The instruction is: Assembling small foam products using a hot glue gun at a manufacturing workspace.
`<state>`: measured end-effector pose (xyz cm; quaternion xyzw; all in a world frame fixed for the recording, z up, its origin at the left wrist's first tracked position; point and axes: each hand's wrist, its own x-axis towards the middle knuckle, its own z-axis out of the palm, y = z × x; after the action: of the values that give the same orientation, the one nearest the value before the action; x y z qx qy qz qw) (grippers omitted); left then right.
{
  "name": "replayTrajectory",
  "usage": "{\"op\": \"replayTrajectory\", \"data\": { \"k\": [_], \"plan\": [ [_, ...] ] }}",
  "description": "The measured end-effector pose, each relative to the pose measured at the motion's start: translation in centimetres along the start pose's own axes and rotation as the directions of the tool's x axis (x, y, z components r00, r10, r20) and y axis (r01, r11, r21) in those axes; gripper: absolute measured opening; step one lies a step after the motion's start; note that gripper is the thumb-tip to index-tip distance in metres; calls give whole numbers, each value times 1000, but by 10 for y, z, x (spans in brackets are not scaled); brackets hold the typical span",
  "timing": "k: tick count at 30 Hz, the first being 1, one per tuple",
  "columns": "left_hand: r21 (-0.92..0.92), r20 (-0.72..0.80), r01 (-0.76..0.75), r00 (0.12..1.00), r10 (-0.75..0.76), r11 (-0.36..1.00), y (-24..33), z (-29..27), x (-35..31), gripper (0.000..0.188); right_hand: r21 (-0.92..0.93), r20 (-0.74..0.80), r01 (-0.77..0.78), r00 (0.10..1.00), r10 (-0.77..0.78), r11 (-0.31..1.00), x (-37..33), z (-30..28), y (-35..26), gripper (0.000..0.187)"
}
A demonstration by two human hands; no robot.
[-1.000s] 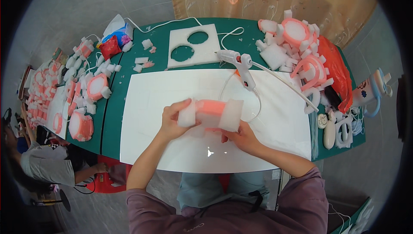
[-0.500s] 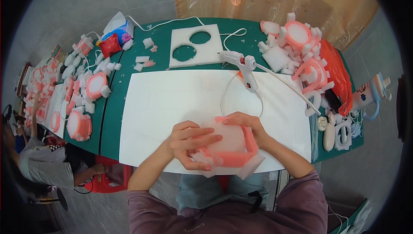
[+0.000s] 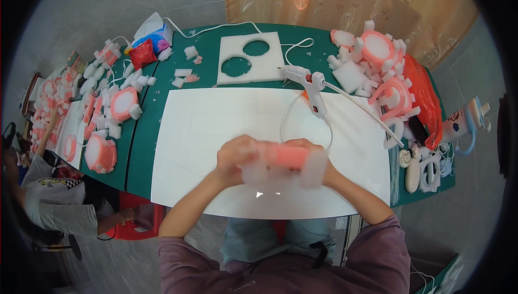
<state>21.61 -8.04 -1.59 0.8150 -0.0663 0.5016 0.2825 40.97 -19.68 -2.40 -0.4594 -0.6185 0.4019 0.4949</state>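
Between my two hands, above the near part of the white board [image 3: 210, 126], is a pink and white foam piece [image 3: 290, 156], smeared by motion. It is tipped so that a pink side faces me, with pale foam tabs sticking out at both ends. My left hand [image 3: 236, 158] grips its left end, the fingers bent round it. At the other end my right hand [image 3: 318, 167] holds on, partly hidden behind a pale tab. A white glue gun [image 3: 307, 84] with a long glue stick in its back lies beyond my hands at the board's far edge.
A white foam sheet [image 3: 229, 51] with two round holes lies at the back. Pink and white foam pieces are heaped at right [image 3: 376, 45] and left [image 3: 101, 153]. A red plastic bag [image 3: 423, 97] and a cup [image 3: 464, 118] stand right. Another person [image 3: 65, 197] works at far left.
My hands have lifted the foam piece slightly and tipped it, so its pale flat face no longer shows and a pink side does. My left hand has moved off that face to the end.
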Motion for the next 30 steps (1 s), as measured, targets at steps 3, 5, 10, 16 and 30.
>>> {"op": "replayTrajectory", "data": {
  "k": [3,5,10,16,30],
  "plan": [
    [-120,-227,560,789,-572,820,6,5,-9,67,73,-35,-111,993,114,991,-2,7,-15,32],
    [-317,-191,627,693,-695,712,10,5,-1,72,253,-76,-198,972,224,947,-2,9,-20,32],
    [-465,-21,670,646,-763,579,10,6,1,87,409,-92,-326,914,394,852,1,-1,-27,33],
    [-525,128,665,679,-723,531,2,6,7,104,306,-216,-165,947,237,938,1,-1,-27,31],
    [-554,332,750,597,-730,361,-2,-2,3,110,243,-246,-149,947,209,959,-3,4,-26,26]
  ]
}}
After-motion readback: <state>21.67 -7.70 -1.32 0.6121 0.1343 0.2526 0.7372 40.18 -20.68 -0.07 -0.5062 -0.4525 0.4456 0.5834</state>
